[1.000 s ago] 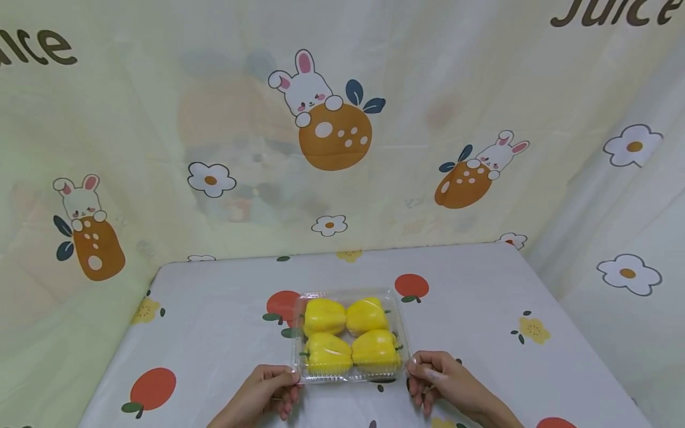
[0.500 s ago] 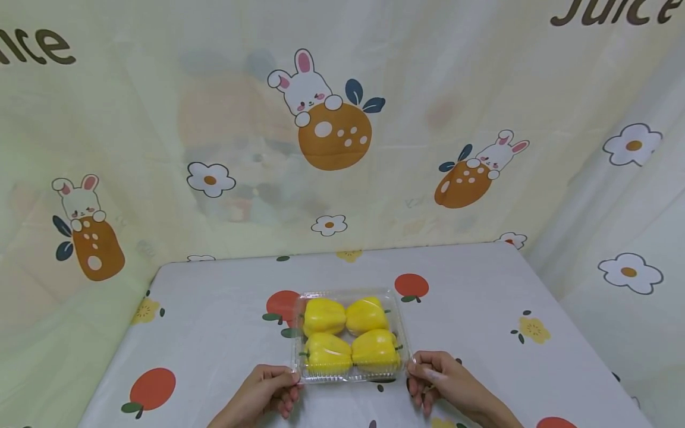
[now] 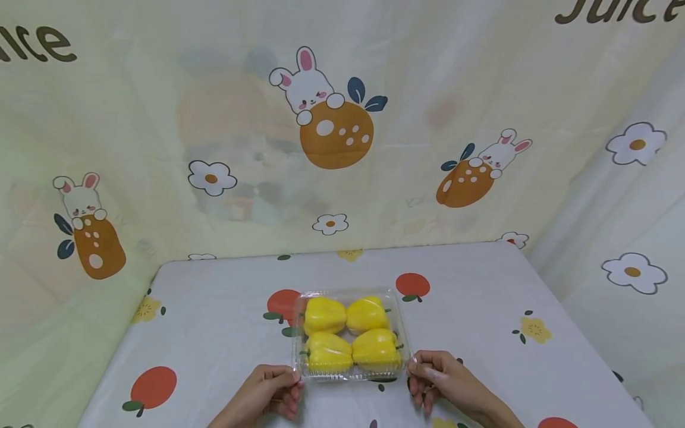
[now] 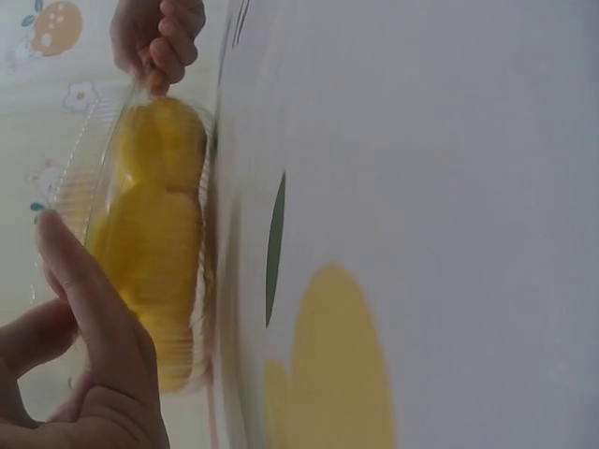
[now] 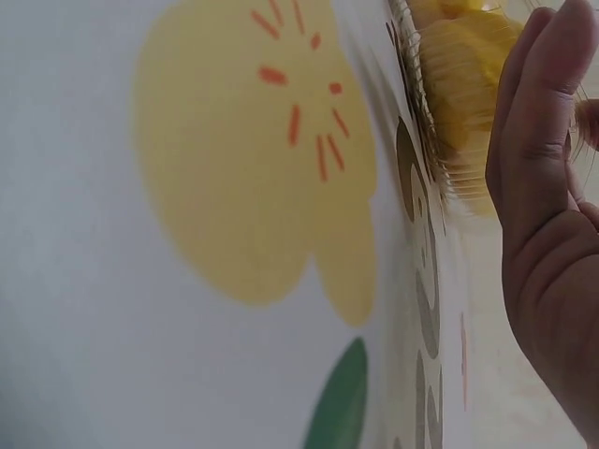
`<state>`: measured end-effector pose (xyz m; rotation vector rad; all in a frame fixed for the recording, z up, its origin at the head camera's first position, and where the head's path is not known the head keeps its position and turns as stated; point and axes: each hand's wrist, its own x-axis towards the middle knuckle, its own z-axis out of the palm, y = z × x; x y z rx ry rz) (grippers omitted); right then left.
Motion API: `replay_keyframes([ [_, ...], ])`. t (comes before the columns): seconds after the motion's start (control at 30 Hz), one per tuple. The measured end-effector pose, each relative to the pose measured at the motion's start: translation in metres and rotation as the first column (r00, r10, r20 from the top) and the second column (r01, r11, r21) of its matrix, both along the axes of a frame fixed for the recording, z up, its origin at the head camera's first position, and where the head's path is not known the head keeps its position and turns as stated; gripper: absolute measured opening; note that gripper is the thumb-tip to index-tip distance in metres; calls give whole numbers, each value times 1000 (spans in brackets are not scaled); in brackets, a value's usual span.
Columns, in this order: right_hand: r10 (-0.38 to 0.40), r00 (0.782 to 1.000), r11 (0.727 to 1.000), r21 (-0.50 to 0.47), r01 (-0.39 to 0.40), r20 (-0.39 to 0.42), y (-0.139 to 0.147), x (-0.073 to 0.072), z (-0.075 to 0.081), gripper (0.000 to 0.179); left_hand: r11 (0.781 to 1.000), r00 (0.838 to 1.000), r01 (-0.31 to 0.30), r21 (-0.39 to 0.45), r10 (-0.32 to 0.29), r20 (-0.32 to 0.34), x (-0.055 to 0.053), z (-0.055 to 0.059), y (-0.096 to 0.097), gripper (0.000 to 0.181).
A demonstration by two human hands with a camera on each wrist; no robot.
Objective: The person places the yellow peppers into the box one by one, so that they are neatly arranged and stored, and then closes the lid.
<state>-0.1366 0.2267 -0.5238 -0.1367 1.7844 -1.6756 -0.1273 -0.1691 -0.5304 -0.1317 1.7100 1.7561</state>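
Note:
A clear plastic clamshell box point(image 3: 353, 377) lies on the table in the head view, with several yellow bell peppers point(image 3: 325, 315) inside in two rows. Its near left corner is pinched between the thumb and fingers of my left hand point(image 3: 266, 390). My right hand point(image 3: 446, 380) pinches the near right corner in the same way. From the left wrist, the ribbed side of the box point(image 4: 80, 187) shows beyond my left hand point(image 4: 103, 365), the other hand point(image 4: 159, 42) at the far end. In the right wrist view, my right hand point(image 5: 547, 168) hides part of the box.
A white tablecloth point(image 3: 214, 321) printed with red fruit and yellow flowers covers the table. Behind it hangs a cream curtain point(image 3: 396, 196) with rabbits and flowers, and further curtain closes in the left and right sides.

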Motion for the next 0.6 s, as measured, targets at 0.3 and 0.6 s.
replay_keyframes([
  [0.3,1,1000,1000,-6,-1,-16,1,-2,-2,33,999,999,38,5,-38,20,-1,2,1,34],
  [0.6,25,999,1000,15,-24,-31,2,-2,0,38,992,995,89,-86,-92,-34,-1,5,-5,42],
])
